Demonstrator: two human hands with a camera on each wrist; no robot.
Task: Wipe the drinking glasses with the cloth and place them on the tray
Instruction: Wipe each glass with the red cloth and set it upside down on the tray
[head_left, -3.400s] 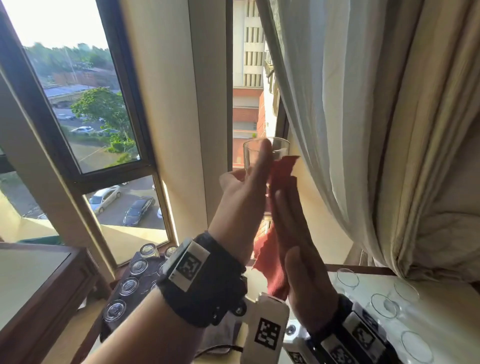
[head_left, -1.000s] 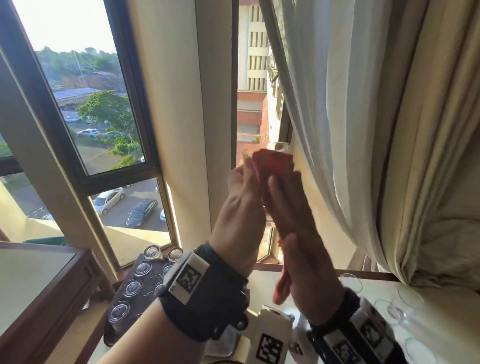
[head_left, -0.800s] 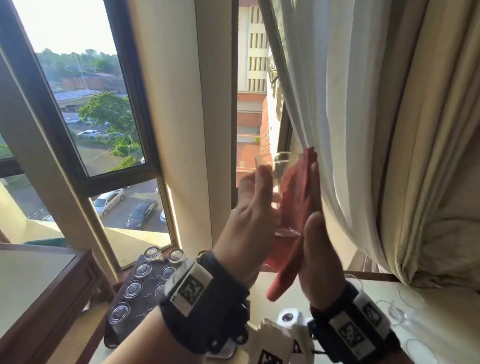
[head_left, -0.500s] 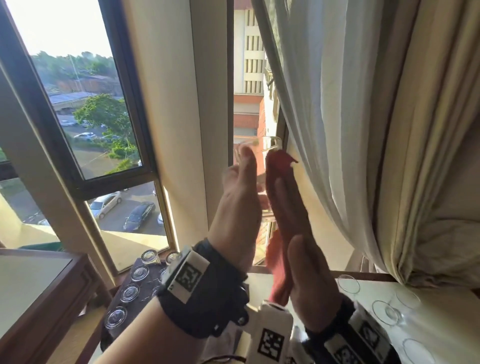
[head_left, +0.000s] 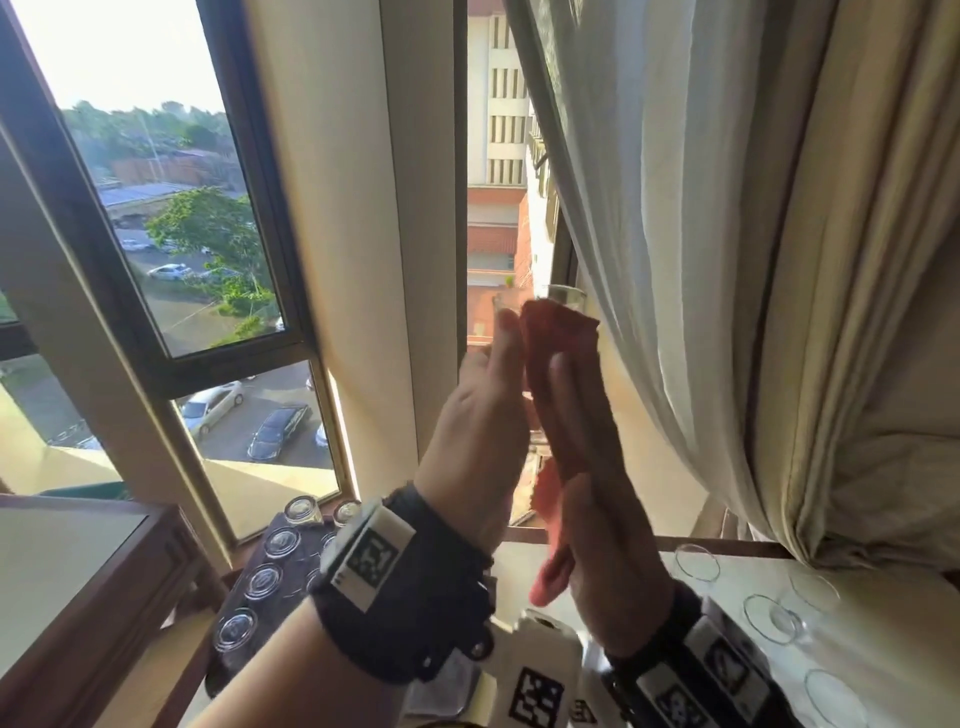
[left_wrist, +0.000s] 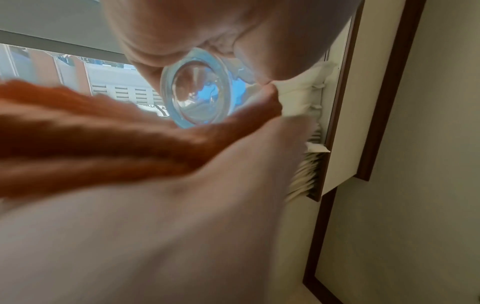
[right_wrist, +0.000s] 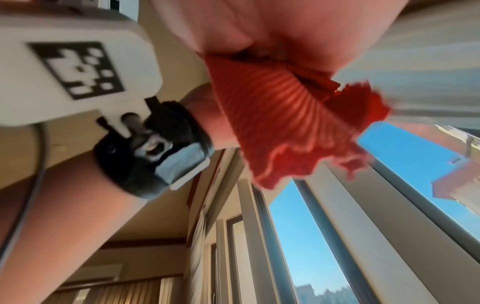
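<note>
I hold a clear drinking glass (head_left: 567, 295) upright at chest height in front of the window. My left hand (head_left: 483, 410) grips it from the left, fingers pointing up. In the left wrist view its thick round base (left_wrist: 198, 93) sits between thumb and fingers. My right hand (head_left: 582, 457) presses a red cloth (head_left: 558, 332) against the right side of the glass with straight fingers. The cloth (right_wrist: 285, 123) is bunched between thumb and palm, and its tail hangs below the hand. Most of the glass is hidden behind cloth and hands.
A dark tray (head_left: 288, 605) at lower left carries several upturned glasses (head_left: 262, 579). More glasses (head_left: 696, 561) stand on the white table (head_left: 883, 649) at lower right. A pale curtain (head_left: 701, 234) hangs close on the right. A wooden table (head_left: 78, 582) sits at the left.
The right hand with the cloth has slid up and down the glass. The cloth now covers the near side up to the rim. The left hand keeps its hold.
</note>
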